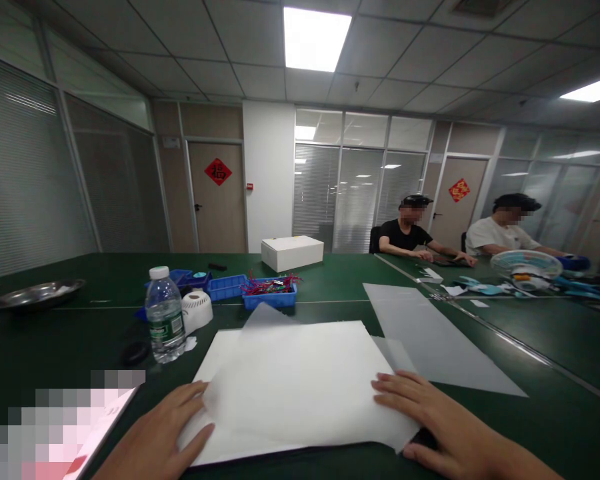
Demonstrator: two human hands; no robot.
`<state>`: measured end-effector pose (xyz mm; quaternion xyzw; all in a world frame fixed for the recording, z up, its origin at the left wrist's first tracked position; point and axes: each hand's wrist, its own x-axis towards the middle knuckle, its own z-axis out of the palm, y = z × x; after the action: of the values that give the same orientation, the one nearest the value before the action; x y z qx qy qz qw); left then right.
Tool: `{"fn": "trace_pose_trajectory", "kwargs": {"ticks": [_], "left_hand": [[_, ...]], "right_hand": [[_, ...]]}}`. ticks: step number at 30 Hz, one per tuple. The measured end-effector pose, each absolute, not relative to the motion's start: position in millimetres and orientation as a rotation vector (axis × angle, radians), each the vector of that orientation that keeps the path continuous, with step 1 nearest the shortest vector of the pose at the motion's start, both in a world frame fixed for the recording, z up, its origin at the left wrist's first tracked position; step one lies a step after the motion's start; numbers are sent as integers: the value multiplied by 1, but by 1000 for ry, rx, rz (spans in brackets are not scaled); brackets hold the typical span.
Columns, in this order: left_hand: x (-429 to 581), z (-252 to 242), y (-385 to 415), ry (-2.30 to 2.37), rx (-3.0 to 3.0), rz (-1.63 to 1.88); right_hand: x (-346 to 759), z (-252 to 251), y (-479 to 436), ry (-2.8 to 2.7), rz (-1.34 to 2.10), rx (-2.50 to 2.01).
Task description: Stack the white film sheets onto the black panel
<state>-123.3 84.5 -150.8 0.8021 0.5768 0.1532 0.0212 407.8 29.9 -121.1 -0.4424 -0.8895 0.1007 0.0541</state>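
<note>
And here we have both hands flat out over a broad layer of smooth white paper sheets (290, 387) on the dark green table (330, 287), right in front of the person. The left hand (167, 423) rests at the near left edge, fingers spread and unclenched, thumb apart; the right hand (425, 407) matches it at the right edge, fingers extended and relaxed beside a curling corner. A frosted, see-through corner (266, 317) juts past the far edge. Off to the right lies a large translucent flat sheet (440, 337), matte and straight-sided. Over on the left stands a clear ribbed plastic bottle (167, 343), white cap, green label too small to read, just beside a white domed plastic piece with slots (197, 308). Beyond, a blue plastic tray (270, 300) brims with tangled red wires (263, 285), near a plain white rectangular box (293, 255). On the left door, a red diamond sign (218, 172) reads "福" in dark strokes!
</note>
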Motion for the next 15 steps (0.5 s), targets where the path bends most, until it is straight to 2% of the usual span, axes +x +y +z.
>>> {"fn": "trace_pose_trajectory", "kwargs": {"ticks": [7, 15], "left_hand": [[-122, -146, 83, 1805, 2520, 382], [-129, -160, 92, 1795, 2523, 469]], "right_hand": [[412, -130, 34, -2682, 94, -1225], [406, -116, 33, -2700, 7, -1122]]}}
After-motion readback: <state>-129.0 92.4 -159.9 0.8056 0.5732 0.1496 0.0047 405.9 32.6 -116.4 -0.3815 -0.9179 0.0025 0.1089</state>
